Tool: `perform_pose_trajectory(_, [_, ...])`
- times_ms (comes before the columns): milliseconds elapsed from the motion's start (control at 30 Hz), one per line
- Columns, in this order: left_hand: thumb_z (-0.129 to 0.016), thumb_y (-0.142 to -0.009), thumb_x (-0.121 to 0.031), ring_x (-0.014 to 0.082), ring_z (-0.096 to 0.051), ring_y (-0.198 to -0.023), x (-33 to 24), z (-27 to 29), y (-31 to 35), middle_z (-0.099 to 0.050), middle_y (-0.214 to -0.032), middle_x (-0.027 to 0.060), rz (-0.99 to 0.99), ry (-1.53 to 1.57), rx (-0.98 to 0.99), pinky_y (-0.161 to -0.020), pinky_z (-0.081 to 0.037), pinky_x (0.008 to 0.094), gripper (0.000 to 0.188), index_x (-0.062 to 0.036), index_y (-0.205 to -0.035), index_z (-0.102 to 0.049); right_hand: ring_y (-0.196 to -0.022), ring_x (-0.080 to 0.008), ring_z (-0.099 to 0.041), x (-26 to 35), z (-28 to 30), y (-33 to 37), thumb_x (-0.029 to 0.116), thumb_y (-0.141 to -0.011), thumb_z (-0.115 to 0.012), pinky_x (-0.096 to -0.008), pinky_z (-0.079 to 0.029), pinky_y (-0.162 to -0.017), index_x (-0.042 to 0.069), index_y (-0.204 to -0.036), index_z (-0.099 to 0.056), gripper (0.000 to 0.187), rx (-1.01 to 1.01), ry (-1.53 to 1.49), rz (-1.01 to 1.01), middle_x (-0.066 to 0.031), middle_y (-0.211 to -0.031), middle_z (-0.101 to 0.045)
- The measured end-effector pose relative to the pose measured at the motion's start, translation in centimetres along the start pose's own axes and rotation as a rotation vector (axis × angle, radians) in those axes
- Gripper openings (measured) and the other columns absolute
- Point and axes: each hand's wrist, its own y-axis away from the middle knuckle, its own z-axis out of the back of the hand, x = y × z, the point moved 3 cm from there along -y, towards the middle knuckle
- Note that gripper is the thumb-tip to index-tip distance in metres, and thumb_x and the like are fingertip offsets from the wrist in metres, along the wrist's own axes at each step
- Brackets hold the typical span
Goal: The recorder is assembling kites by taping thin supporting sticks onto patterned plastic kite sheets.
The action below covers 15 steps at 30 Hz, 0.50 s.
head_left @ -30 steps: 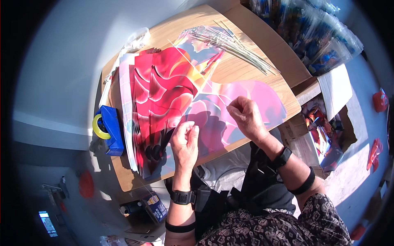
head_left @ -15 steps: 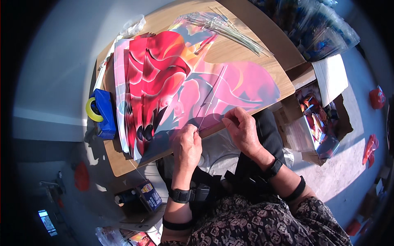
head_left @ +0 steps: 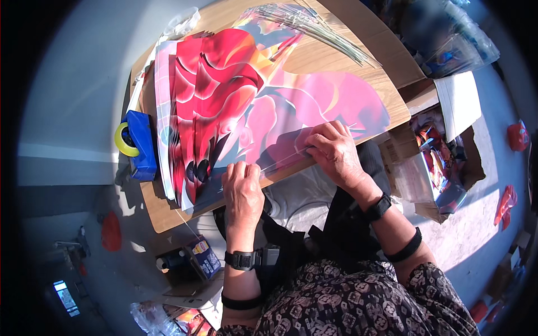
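Two hands at the table's [head_left: 168,215] near edge: left hand [head_left: 242,190] and right hand [head_left: 335,150], fingers curled, pinch a thin rod [head_left: 283,158] against the red-pink sheet [head_left: 235,101]. Tape dispenser [head_left: 137,143] left, spare rods [head_left: 314,25] far. Judgement: keep the rod taut and pressed flat, aligned with the sheet edge.

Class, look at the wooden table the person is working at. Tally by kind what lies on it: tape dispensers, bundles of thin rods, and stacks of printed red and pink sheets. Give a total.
Blue tape dispenser: 1
Bundle of thin rods: 1
Stack of red and pink printed sheets: 1
Total: 3
Both the left hand and the right hand press on the stack's near edge.
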Motion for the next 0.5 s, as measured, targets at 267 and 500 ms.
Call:
perform_pose_trajectory(267, [-0.059, -0.073, 0.008, 0.0319, -0.054, -0.085, 1.7, 0.2, 1.1, -0.056, -0.083, 0.0115, 0.034, 0.022, -0.055, -0.077, -0.045, 0.0413, 0.017, -0.0026, -0.086, -0.059, -0.089, -0.0244, -0.053, 1.3, -1.9, -0.5, 0.012, -0.072, -0.069, -0.0384, -0.043, -0.081, 0.011, -0.078, -0.061, 0.011, 0.052, -0.058, 0.060, -0.0027, -0.088, -0.056])
perform_pose_trajectory(500, [-0.060, -0.073, 0.009, 0.0308, -0.054, -0.087, 1.7, -0.1, 1.2, -0.056, -0.087, 0.0105, 0.065, 0.080, -0.142, -0.079, -0.044, 0.0411, 0.019, -0.0032, -0.087, -0.059, -0.085, -0.0246, -0.052, 2.1, -3.6, -1.1, 0.015, -0.076, -0.065, -0.0371, -0.042, -0.079, 0.011, -0.081, -0.059, 0.009, 0.090, -0.028, 0.119, -0.0040, -0.084, -0.054])
